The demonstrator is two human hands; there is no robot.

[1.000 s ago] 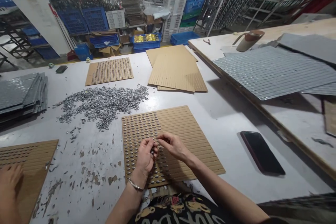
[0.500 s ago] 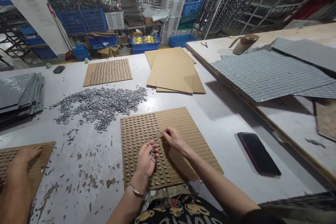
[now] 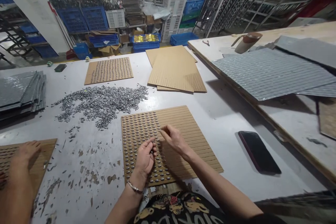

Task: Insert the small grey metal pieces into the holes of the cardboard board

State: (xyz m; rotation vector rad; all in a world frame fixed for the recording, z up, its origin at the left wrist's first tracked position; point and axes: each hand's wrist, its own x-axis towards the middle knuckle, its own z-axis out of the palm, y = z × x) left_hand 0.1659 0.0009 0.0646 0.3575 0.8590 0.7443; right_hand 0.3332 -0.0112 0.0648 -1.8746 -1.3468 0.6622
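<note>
A ribbed cardboard sheet [image 3: 194, 147] lies before me, its left part covered in rows of small silver spindle-shaped metal pieces [image 3: 138, 122]. My left hand [image 3: 145, 159] is curled over the filled part, with some of these pieces in its fingers, mostly hidden by the fingers. Just to its right, my right hand [image 3: 174, 141] has thumb and forefinger pinched together at the edge of the filled rows. A small metal piece seems to show at its fingertips. Beyond the sheet, a loose heap of the same pieces [image 3: 105, 101] spreads over the white table [image 3: 105, 161].
At the left, a co-worker's hand [image 3: 26, 154] rests on another cardboard sheet [image 3: 48, 147]. A filled sheet [image 3: 109, 70] and bare cardboard sheets [image 3: 173, 70] lie farther back. A phone [image 3: 258, 152] is on my right, near a raised table with grey ribbed sheets [image 3: 273, 71].
My right hand has shifted slightly up and left along the edge of the filled rows. The fingers of my left hand have closed more over the metal pieces.
</note>
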